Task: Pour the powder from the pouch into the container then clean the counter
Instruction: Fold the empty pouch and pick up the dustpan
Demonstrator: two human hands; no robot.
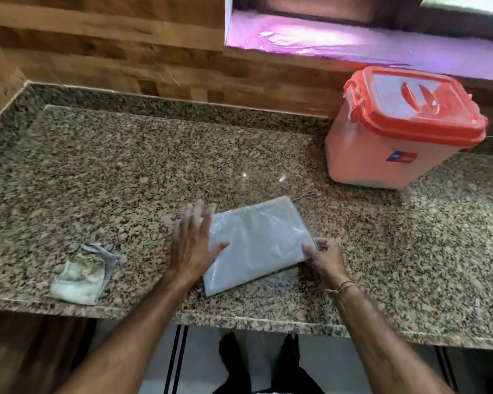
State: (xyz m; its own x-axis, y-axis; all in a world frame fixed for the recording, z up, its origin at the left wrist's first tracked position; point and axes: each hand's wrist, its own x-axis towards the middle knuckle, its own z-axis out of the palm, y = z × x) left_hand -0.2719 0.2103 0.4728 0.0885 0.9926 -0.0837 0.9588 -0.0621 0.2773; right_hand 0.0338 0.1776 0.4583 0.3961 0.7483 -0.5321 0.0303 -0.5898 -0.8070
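A flat grey-white plastic pouch (pixel 256 243) lies on the speckled granite counter (pixel 125 172) near its front edge. My left hand (pixel 192 243) rests flat with spread fingers on the pouch's left edge. My right hand (pixel 323 257) pinches the pouch's right corner between thumb and fingers. A translucent container (pixel 382 155) with an orange lid (pixel 416 109) clipped on stands at the back right, well away from both hands. A crumpled cloth (pixel 81 275) lies at the front left of the counter.
A wooden wall panel (pixel 111 46) runs behind the counter, and a purple-lit window sill (pixel 339 38) sits above the container. The counter's front edge is just below my hands, with my feet (pixel 262 362) on the floor underneath.
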